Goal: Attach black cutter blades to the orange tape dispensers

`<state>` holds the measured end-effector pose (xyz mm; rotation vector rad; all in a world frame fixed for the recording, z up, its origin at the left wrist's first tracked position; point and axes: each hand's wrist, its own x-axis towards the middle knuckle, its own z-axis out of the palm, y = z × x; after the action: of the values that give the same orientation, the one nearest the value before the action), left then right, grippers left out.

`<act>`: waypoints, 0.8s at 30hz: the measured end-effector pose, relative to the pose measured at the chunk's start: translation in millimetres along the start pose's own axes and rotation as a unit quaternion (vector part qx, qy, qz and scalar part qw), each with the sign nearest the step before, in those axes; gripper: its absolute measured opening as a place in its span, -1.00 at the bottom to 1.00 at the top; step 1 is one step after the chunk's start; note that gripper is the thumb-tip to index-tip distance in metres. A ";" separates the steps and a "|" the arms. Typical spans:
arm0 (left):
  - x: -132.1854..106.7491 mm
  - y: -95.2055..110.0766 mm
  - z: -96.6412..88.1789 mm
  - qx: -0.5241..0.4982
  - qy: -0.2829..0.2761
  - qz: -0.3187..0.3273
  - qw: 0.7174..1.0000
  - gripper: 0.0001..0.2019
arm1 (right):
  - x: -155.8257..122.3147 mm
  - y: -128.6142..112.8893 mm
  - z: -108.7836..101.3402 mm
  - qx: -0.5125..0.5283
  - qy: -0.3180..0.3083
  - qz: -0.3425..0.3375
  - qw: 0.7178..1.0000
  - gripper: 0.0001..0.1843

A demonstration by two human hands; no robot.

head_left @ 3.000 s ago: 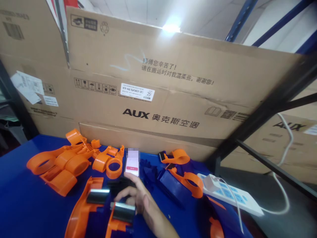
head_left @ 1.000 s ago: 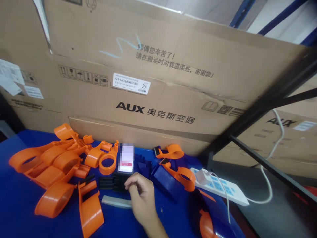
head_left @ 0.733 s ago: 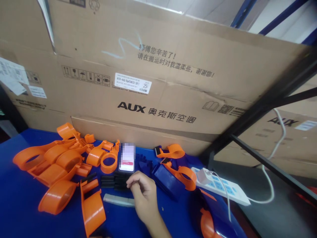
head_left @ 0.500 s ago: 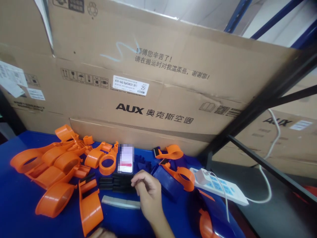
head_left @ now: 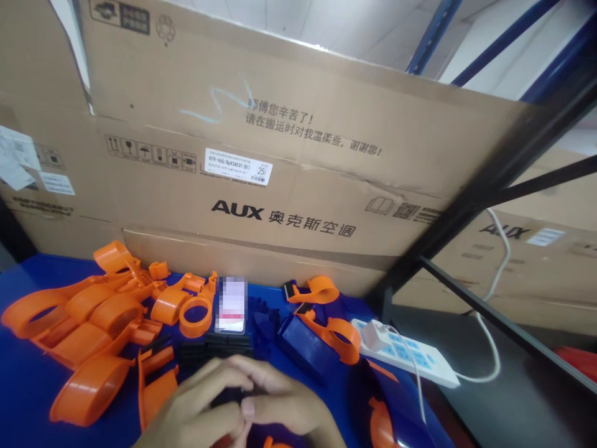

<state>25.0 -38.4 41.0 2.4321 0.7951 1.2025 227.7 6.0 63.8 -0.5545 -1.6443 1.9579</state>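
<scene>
My left hand [head_left: 196,407] and my right hand [head_left: 284,404] meet at the bottom centre, fingers curled and fingertips together around a small dark part [head_left: 231,396] that is mostly hidden. Just beyond them lies a stack of black plastic pieces [head_left: 209,348]. An orange tape dispenser shell [head_left: 156,382] lies left of my left hand. A phone [head_left: 231,306] with a lit screen leans upright behind the black pieces.
A pile of orange dispenser frames [head_left: 88,311] covers the left of the blue table [head_left: 28,392]. Blue parts [head_left: 301,339] and more orange pieces [head_left: 333,333] lie right of the phone. A white power strip [head_left: 410,354] sits at the right edge. Big cardboard boxes [head_left: 280,168] stand behind.
My left hand has come up into view and joined my right hand, which pulled back toward me. The grey metal strip seen earlier is now covered by my hands.
</scene>
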 end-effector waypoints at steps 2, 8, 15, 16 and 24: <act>24.1 -1.9 -8.3 -0.004 -0.011 0.006 1.000 -0.76 | -4.0 -3.1 -6.3 0.030 0.018 -0.019 0.999 -0.47; 57.8 -16.0 -21.9 -0.038 -0.041 -0.078 0.995 -0.46 | -4.0 1.9 -16.7 0.067 0.078 -0.087 0.991 -0.18; 58.5 -19.4 -29.9 -0.215 0.185 -0.270 0.920 -0.54 | 20.9 17.1 -1.8 0.060 0.291 -0.122 0.947 -0.42; 59.1 -17.6 -24.9 -0.291 0.207 -0.304 0.883 -0.49 | 24.6 19.0 0.7 0.059 0.307 -0.127 0.941 -0.42; 37.6 0.4 42.2 -0.472 0.251 -0.412 0.738 -0.34 | 20.2 30.2 2.7 -0.044 0.352 -0.126 0.926 -0.64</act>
<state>77.5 -17.3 39.5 0.7666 0.9106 1.3573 206.4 12.7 34.9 -0.9019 -1.2570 1.2806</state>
